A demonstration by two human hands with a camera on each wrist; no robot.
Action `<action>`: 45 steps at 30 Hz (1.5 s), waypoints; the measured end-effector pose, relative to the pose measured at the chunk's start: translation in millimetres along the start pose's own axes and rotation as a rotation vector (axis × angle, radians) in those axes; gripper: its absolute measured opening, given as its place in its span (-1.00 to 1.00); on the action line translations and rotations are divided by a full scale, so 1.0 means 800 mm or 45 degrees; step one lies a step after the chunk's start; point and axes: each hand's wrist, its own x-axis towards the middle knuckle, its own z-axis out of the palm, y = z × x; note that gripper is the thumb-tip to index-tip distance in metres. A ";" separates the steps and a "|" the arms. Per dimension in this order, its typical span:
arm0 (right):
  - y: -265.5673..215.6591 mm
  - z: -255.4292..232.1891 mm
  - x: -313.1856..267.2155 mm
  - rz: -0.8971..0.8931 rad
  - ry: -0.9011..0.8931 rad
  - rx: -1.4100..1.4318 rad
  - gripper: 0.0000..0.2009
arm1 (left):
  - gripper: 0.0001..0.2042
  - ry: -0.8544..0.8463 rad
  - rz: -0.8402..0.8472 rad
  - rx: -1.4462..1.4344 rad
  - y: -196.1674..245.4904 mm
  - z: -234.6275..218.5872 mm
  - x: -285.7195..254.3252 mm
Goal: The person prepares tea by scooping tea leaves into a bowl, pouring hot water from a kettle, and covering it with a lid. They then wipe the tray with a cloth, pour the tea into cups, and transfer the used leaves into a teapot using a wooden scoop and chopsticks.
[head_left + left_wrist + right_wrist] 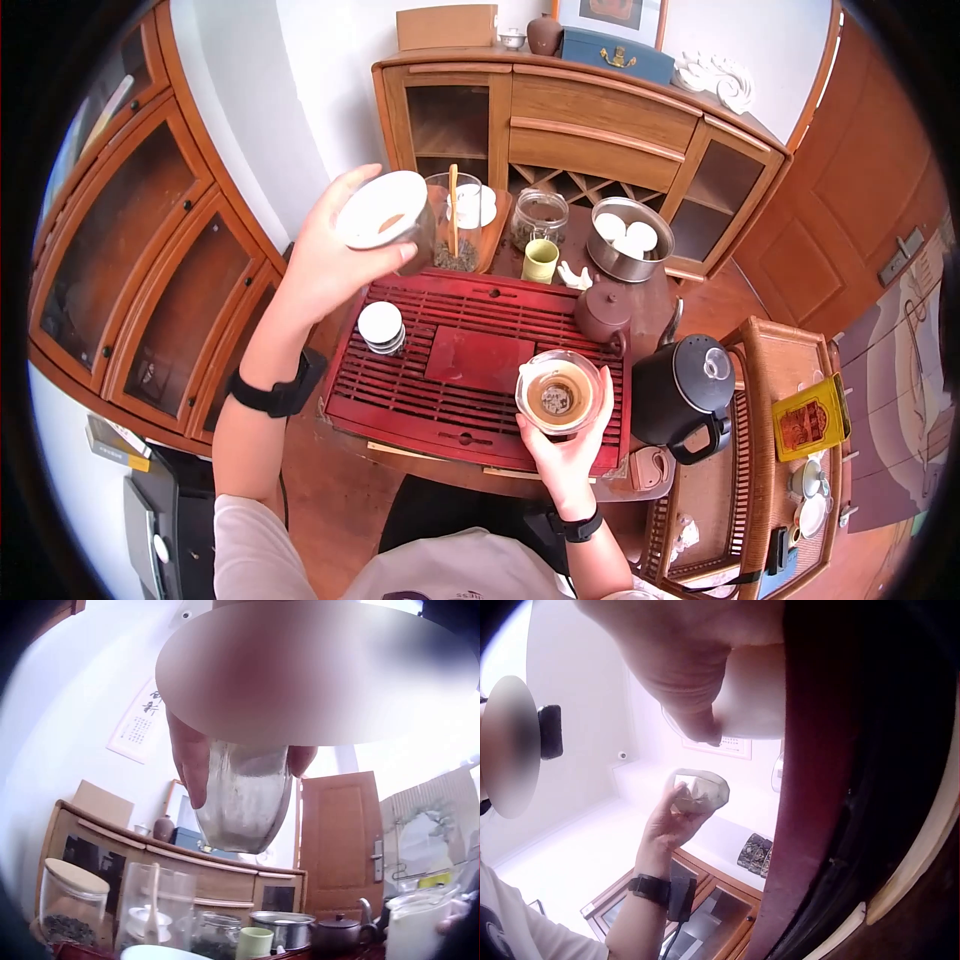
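My left hand (325,250) is raised over the left back corner of the red slatted tea tray (480,362). Its thumb and fingers grip a clear glass vessel (247,799) with a white oval top, tilted in the head view. Near the tray's front right, my right hand (568,455) holds a glass pitcher (420,930) by its side. In the head view a tan ring and a dark round centre show inside the pitcher. Small white cups (381,322) stand stacked at the tray's left, and a brown clay teapot (603,308) sits at the back right.
Behind the tray stand a glass canister with a wooden scoop (454,215), a glass jar (540,215), a green cup (540,260) and a steel bowl (652,268) with white cups. A black kettle (675,395) is at the right, beside a wicker stand (740,440).
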 end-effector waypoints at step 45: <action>-0.006 0.000 0.004 -0.150 -0.030 -0.025 0.26 | 0.00 0.010 -0.070 -0.800 -0.128 0.129 -0.188</action>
